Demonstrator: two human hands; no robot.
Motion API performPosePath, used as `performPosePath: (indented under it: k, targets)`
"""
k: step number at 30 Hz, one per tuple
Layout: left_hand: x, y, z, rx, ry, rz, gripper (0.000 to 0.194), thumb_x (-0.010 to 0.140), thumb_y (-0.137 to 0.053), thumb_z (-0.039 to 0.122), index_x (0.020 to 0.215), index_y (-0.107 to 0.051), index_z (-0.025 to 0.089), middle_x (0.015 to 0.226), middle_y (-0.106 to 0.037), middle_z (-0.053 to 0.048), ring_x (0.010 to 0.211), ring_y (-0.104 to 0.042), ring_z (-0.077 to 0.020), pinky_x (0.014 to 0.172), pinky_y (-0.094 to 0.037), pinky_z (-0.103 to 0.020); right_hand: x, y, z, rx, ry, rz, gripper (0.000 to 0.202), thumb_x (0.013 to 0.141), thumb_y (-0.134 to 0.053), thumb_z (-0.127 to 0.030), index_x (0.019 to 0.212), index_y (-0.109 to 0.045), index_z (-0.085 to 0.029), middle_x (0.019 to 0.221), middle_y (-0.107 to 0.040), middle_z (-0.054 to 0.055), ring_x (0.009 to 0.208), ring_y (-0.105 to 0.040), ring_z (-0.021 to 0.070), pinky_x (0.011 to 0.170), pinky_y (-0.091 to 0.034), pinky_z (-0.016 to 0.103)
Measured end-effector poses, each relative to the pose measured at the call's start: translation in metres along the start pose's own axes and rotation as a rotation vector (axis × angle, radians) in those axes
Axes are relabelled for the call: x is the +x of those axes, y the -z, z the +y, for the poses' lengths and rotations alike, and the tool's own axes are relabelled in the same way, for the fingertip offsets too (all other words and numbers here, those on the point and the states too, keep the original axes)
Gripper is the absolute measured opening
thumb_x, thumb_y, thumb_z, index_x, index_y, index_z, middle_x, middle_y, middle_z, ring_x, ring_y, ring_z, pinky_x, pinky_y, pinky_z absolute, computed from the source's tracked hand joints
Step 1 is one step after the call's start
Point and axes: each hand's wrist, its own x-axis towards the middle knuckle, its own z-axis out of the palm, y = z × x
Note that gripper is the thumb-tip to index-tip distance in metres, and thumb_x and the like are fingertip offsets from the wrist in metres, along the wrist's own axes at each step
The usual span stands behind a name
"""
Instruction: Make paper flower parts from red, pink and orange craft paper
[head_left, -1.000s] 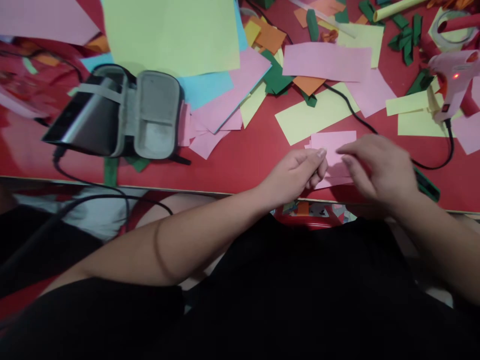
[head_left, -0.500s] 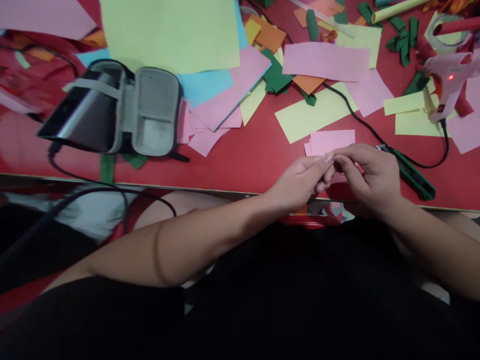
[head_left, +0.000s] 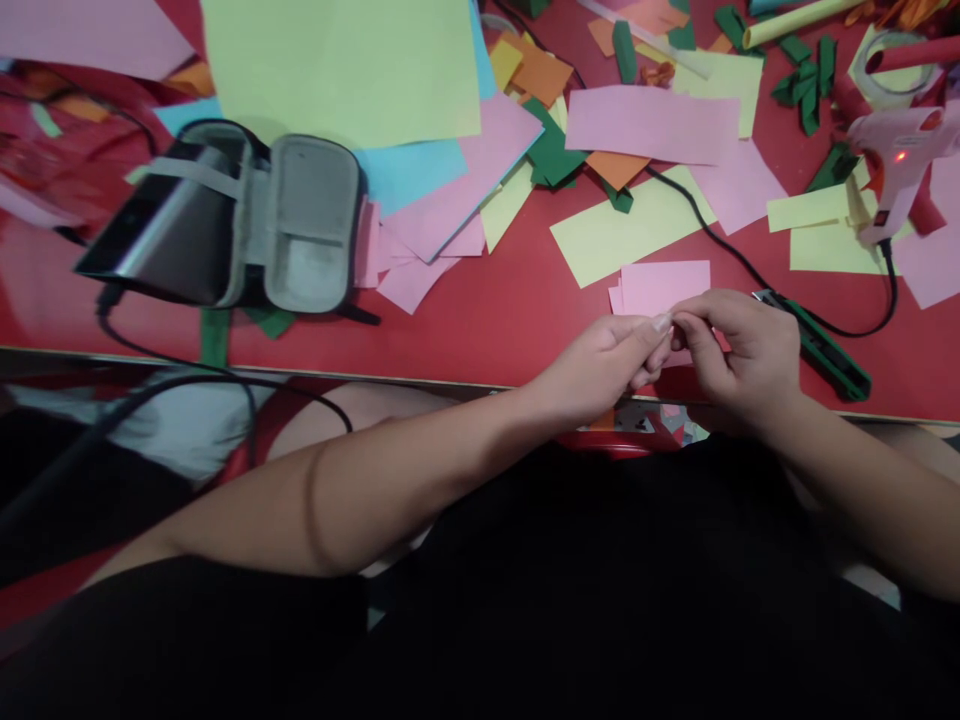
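Note:
My left hand (head_left: pixel 611 360) and my right hand (head_left: pixel 746 350) meet at the fingertips above the front edge of the red table (head_left: pixel 450 335). The fingers of both are closed in a pinch. Whatever lies between them is too small or too hidden to make out. Just behind the fingertips lies a small stack of pink paper pieces (head_left: pixel 667 284), partly covered by my hands. A green utility knife (head_left: pixel 825 350) rests on the table right beside my right hand.
A pink glue gun (head_left: pixel 904 165) with a lit red light stands at the right, its black cord (head_left: pixel 720 235) crossing the table. An open grey-lined case (head_left: pixel 311 220) sits at the left. Pastel paper sheets (head_left: pixel 341 70) and green folded pieces (head_left: pixel 808 90) lie further back.
My fingertips have shifted very slightly to the right, still pinched together. Nothing on the table has moved.

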Motion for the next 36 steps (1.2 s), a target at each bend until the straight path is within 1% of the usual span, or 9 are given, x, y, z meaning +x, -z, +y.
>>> performPosePath:
  k: [4,11,16,19,23,27,30,33,36]
  targets:
    - [0.000,0.001,0.005,0.042,-0.006,-0.018,0.061,0.117,-0.062,0.063,0.072,-0.053,0.023,0.061,-0.046,0.005,0.057,-0.037,-0.0109,0.056,-0.036,-0.026,-0.001,0.001,-0.002,0.046,-0.004,0.026,0.026,0.116,-0.060,-0.031,0.098,-0.080,-0.031,0.082,-0.082,0.003,0.076,-0.080,0.0241,0.074,-0.065,0.040]
    - [0.000,0.006,0.003,0.051,-0.032,0.019,0.059,0.116,-0.062,0.064,0.075,-0.053,0.023,0.062,-0.044,0.005,0.058,-0.038,-0.0112,0.057,-0.035,-0.026,-0.002,0.004,-0.008,0.307,-0.160,-0.042,0.032,0.120,-0.059,-0.039,0.109,-0.087,-0.031,0.088,-0.087,0.003,0.077,-0.082,0.0219,0.075,-0.070,0.038]
    - [0.001,0.009,0.001,0.088,-0.068,0.037,0.060,0.115,-0.061,0.068,0.075,-0.052,0.023,0.063,-0.045,0.004,0.058,-0.037,-0.0117,0.057,-0.030,-0.028,-0.003,0.003,-0.005,0.307,-0.198,-0.047,0.027,0.117,-0.064,-0.036,0.115,-0.090,-0.029,0.092,-0.088,0.004,0.080,-0.084,0.0217,0.076,-0.070,0.036]
    - [0.000,0.010,0.004,0.126,-0.110,0.044,0.064,0.112,-0.063,0.074,0.075,-0.053,0.024,0.063,-0.046,0.004,0.057,-0.038,-0.0120,0.056,-0.030,-0.029,-0.003,0.004,0.000,0.182,-0.163,-0.024,0.023,0.113,-0.069,-0.034,0.120,-0.090,-0.029,0.097,-0.090,0.006,0.081,-0.084,0.0240,0.074,-0.068,0.037]
    - [-0.002,0.011,0.009,0.241,-0.143,0.049,0.066,0.112,-0.062,0.076,0.073,-0.055,0.023,0.064,-0.050,0.002,0.059,-0.041,-0.0124,0.058,-0.034,-0.030,0.001,0.015,0.005,0.004,-0.052,-0.027,0.016,0.109,-0.074,-0.036,0.115,-0.088,-0.030,0.097,-0.088,0.006,0.078,-0.080,0.0249,0.075,-0.066,0.041]
    - [-0.003,0.014,0.012,0.459,-0.197,0.076,0.059,0.117,-0.058,0.060,0.071,-0.054,0.022,0.068,-0.056,0.000,0.065,-0.049,-0.0142,0.064,-0.039,-0.031,0.004,0.026,0.006,-0.088,0.072,-0.062,0.016,0.112,-0.071,-0.035,0.120,-0.084,-0.032,0.095,-0.084,0.005,0.084,-0.078,0.0271,0.082,-0.067,0.046]
    - [-0.003,0.015,0.013,0.600,-0.224,0.104,0.055,0.118,-0.056,0.048,0.069,-0.049,0.022,0.067,-0.055,0.001,0.066,-0.049,-0.0143,0.065,-0.035,-0.031,0.003,0.026,0.007,-0.122,0.143,-0.071,0.022,0.113,-0.067,-0.034,0.129,-0.082,-0.033,0.098,-0.084,0.006,0.092,-0.079,0.0293,0.085,-0.066,0.047]
    - [-0.003,0.014,0.014,0.649,-0.247,0.117,0.054,0.118,-0.053,0.043,0.069,-0.045,0.022,0.066,-0.052,0.001,0.064,-0.047,-0.0137,0.064,-0.033,-0.032,0.000,0.020,0.010,-0.162,0.180,-0.063,0.021,0.112,-0.069,-0.035,0.126,-0.084,-0.031,0.098,-0.084,0.006,0.093,-0.078,0.0298,0.085,-0.064,0.048]
    - [-0.002,0.014,0.013,0.643,-0.246,0.125,0.053,0.118,-0.052,0.044,0.070,-0.048,0.022,0.066,-0.053,0.001,0.063,-0.047,-0.0139,0.064,-0.034,-0.032,-0.002,0.013,0.011,-0.196,0.176,-0.079,0.022,0.113,-0.067,-0.032,0.126,-0.085,-0.031,0.099,-0.085,0.007,0.091,-0.078,0.0290,0.084,-0.062,0.047]
